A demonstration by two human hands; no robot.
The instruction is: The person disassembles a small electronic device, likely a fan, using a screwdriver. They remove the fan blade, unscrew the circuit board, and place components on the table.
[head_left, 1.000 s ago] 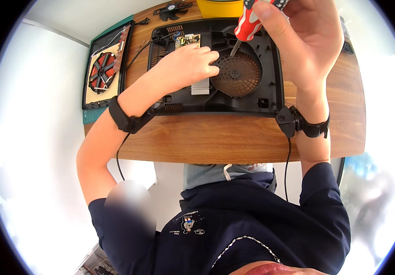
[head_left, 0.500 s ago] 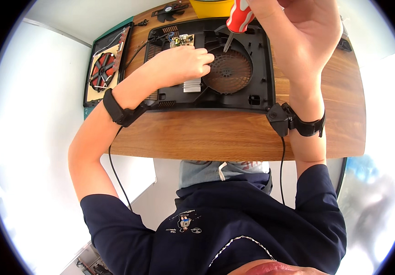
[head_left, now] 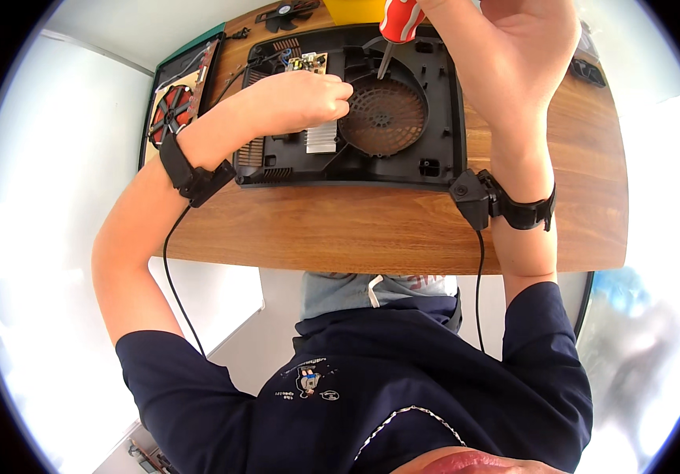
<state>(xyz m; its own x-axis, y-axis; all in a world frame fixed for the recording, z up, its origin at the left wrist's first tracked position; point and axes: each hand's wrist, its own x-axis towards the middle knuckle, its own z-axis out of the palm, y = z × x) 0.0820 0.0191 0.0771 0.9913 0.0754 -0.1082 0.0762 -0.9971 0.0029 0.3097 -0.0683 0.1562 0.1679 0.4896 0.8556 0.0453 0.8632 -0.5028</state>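
A black plastic housing (head_left: 443, 118) lies on the table, its round vented recess (head_left: 383, 118) facing up. Over its left half is my left hand (head_left: 308, 101), fingers curled closed beside a small circuit board (head_left: 308, 63) and a silver finned heat sink (head_left: 322, 138); whatever the fingers may hold is hidden. My right hand (head_left: 522, 59) is raised at the upper right and grips a screwdriver (head_left: 400, 22) by its red and white handle. The metal shaft slants down, its tip near the recess's far rim; contact cannot be made out.
Left of the housing stands a dark tray-like shell (head_left: 212, 75) holding a red and black round coil (head_left: 171, 117). A black fan (head_left: 286, 16) and a yellow container (head_left: 356, 11) sit at the far edge. A small black part (head_left: 589, 73) lies far right on the wooden table (head_left: 356, 229).
The whole view has shifted slightly. My left hand has drawn a little to the left over the housing, its elbow swinging outward. My right hand still holds the screwdriver in nearly the same pose.
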